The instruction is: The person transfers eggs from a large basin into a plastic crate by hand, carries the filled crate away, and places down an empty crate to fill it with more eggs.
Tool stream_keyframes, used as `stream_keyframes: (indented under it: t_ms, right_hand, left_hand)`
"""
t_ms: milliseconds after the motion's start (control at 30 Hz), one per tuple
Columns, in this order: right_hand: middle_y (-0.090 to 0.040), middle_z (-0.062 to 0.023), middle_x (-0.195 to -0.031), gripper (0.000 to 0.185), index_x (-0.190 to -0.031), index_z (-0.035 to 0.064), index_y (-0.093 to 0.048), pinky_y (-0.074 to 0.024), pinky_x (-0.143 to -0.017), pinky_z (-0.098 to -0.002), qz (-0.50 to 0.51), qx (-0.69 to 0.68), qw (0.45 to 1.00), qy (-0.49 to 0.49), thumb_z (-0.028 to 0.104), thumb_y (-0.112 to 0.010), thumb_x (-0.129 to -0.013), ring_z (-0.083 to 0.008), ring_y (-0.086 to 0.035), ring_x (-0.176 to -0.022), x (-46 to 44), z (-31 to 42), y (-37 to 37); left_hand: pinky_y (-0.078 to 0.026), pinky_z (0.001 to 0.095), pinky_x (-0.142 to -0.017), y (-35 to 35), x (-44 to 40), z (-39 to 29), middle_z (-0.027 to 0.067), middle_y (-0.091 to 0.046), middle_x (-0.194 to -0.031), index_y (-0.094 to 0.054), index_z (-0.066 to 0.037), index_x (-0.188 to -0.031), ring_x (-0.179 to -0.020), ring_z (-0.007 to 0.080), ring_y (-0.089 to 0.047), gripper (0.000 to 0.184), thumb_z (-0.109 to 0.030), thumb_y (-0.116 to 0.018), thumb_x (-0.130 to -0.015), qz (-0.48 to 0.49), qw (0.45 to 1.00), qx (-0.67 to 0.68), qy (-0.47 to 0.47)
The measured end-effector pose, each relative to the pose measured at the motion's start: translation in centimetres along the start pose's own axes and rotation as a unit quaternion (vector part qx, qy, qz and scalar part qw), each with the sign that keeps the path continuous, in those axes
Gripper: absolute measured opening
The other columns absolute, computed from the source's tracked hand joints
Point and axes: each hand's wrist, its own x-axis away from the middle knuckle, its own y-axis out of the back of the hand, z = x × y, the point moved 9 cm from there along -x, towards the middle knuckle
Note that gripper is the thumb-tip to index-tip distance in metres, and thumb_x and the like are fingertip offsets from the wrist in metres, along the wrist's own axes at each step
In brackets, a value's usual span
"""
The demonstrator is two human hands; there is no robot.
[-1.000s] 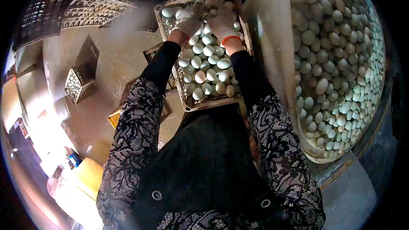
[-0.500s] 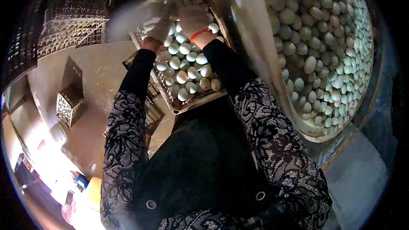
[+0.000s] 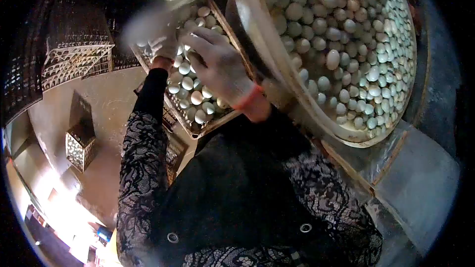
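Black cloth, an apron [image 3: 217, 193], fills the nearest part of the view, flanked by lace-patterned sleeves [image 3: 143, 163] reaching forward. Past it sit the eggs [image 3: 196, 98] in an open crate [image 3: 217, 125], under and around the fingers: some show between the two hands, others just behind them toward the body. They are smooth ovals, mostly white to pale blue-green, a few pinkish or tan, lying close together. The right hand [image 3: 220, 66], gloved in pale, slightly blurred fabric, hangs palm down above the crate, back of the hand up, with a red band [image 3: 249, 98] at its wrist. Its fingers curl forward and lie close together; I cannot tell whether they pinch an egg. The left hand [image 3: 165, 47], also gloved, reaches over the crate's left side, its fingers lost in haze, so their state cannot be told. To the right stands a broad pale tub [image 3: 247, 7] heaped with more eggs. Farther left, a smaller egg-filled basket [image 3: 88, 157] stands on the floor [image 3: 118, 89], and beyond it lattice-sided crates [image 3: 76, 64] are stacked.
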Motion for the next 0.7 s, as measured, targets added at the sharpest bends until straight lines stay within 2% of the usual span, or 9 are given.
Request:
stream_keyframes:
  t_ms: [100,200,300,367,500,567,600,633,700]
  right_hand:
    - [-0.059,-0.0103,-0.113,0.027,-0.107,0.0060,-0.061,-0.0467,-0.088,-0.0363,0.004,0.023,0.996,-0.086,0.009,-0.065,-0.081,-0.0279,-0.058,-0.102,2.5,1.1,9.7]
    - [-0.057,-0.0116,-0.116,0.030,-0.111,0.0065,-0.061,-0.0453,-0.091,-0.0370,-0.065,0.247,0.964,-0.073,0.009,-0.063,-0.081,-0.0282,-0.057,-0.105,4.4,-1.5,17.8]
    - [-0.055,-0.0126,-0.119,0.036,-0.117,0.0080,-0.057,-0.0437,-0.094,-0.0396,-0.019,0.330,0.933,-0.140,0.012,-0.063,-0.081,-0.0310,-0.054,-0.109,6.2,-7.1,21.9]
    - [-0.054,-0.0132,-0.121,0.042,-0.121,0.0091,-0.054,-0.0428,-0.095,-0.0410,0.023,0.361,0.915,-0.178,0.014,-0.063,-0.080,-0.0326,-0.051,-0.112,6.9,-9.8,22.0]
    - [-0.049,-0.0171,-0.124,0.055,-0.127,0.0065,-0.048,-0.0405,-0.097,-0.0414,0.124,0.419,0.862,-0.255,0.020,-0.066,-0.077,-0.0357,-0.045,-0.118,9.0,-15.9,20.5]
    - [-0.048,-0.0183,-0.124,0.056,-0.127,0.0050,-0.047,-0.0398,-0.097,-0.0409,0.122,0.430,0.865,-0.226,0.020,-0.067,-0.076,-0.0363,-0.043,-0.118,9.9,-18.2,20.3]
    - [-0.046,-0.0191,-0.128,0.059,-0.130,0.0053,-0.045,-0.0365,-0.101,-0.0435,0.129,0.401,0.880,-0.219,0.025,-0.065,-0.078,-0.0372,-0.042,-0.121,10.6,-19.4,20.5]
    - [-0.045,-0.0199,-0.132,0.063,-0.133,0.0056,-0.042,-0.0332,-0.105,-0.0461,0.135,0.372,0.894,-0.210,0.031,-0.064,-0.080,-0.0381,-0.041,-0.123,10.8,-20.3,20.8]
    - [-0.044,-0.0200,-0.133,0.061,-0.134,0.0057,-0.042,-0.0314,-0.106,-0.0459,0.089,0.270,0.934,-0.216,0.029,-0.062,-0.082,-0.0389,-0.038,-0.124,10.3,-20.5,21.2]
  left_hand:
    - [-0.046,0.0443,-0.087,-0.2,0.8,0.4,0.0128,-0.061,-0.107,-0.049,-0.011,-0.127,-0.105,0.0311,-0.054,0.045,-0.033,-0.052,-0.087,0.007,1.000,-0.029,0.008]
    - [-0.045,0.0444,-0.086,0.5,-0.3,-0.5,0.0121,-0.062,-0.106,-0.050,-0.011,-0.126,-0.105,0.0305,-0.055,0.044,-0.034,-0.051,-0.088,-0.002,0.997,-0.075,0.000]
    - [-0.045,0.0445,-0.086,6.1,-1.4,-4.7,0.0115,-0.063,-0.104,-0.051,-0.011,-0.125,-0.104,0.0300,-0.055,0.044,-0.036,-0.050,-0.089,-0.174,0.973,-0.139,-0.062]
    - [-0.046,0.0414,-0.085,16.0,0.1,-11.2,0.0123,-0.062,-0.106,-0.059,-0.011,-0.113,-0.103,0.0314,-0.055,0.034,-0.026,-0.059,-0.082,-0.245,0.963,0.079,-0.075]
    - [-0.048,0.0424,-0.081,22.4,2.1,-25.9,0.0138,-0.060,-0.099,-0.060,-0.007,-0.109,-0.094,0.0343,-0.057,0.034,-0.005,-0.059,-0.075,-0.161,0.882,0.358,-0.260]
    - [-0.049,0.0437,-0.078,18.1,1.3,-33.0,0.0140,-0.057,-0.108,-0.059,-0.009,-0.110,-0.097,0.0335,-0.057,0.037,-0.014,-0.063,-0.073,0.047,0.927,0.222,-0.298]
    - [-0.049,0.0416,-0.073,16.2,1.3,-35.0,0.0145,-0.058,-0.107,-0.063,-0.010,-0.103,-0.098,0.0317,-0.058,0.034,-0.017,-0.065,-0.070,0.001,0.939,0.124,-0.320]
    - [-0.048,0.0412,-0.074,11.7,0.6,-36.6,0.0148,-0.058,-0.108,-0.065,-0.013,-0.102,-0.099,0.0313,-0.058,0.036,-0.021,-0.069,-0.067,0.200,0.931,-0.017,-0.303]
    - [-0.046,0.0423,-0.077,11.3,-0.6,-38.2,0.0165,-0.057,-0.109,-0.066,-0.014,-0.105,-0.099,0.0329,-0.057,0.038,-0.023,-0.069,-0.067,0.088,0.962,0.043,-0.253]
